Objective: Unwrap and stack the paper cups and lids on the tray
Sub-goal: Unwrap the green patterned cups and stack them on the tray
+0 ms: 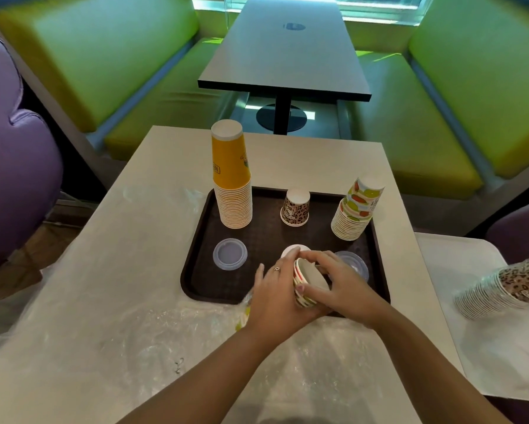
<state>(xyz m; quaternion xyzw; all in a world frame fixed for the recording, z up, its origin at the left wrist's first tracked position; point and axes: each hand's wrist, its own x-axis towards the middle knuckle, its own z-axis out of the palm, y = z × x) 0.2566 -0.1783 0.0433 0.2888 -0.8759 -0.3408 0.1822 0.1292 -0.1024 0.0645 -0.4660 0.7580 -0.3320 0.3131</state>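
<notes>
Both hands closed round small nested set of fruit-print cups (306, 284), held over near edge of tray (195, 270): left hand (275, 298) cradling the side, right hand (342, 280) gripping the rim end, probably to separate or square them. Matching stack (356, 209) at far right.

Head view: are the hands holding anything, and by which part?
Both hands hold a short stack of printed cups lying sideways: the left hand wraps its side, the right hand grips the rim end.

Both bare forearms reach up from the lower frame; left hand (275, 293) and right hand (338, 281) meet at centre, fingers curled.
</notes>
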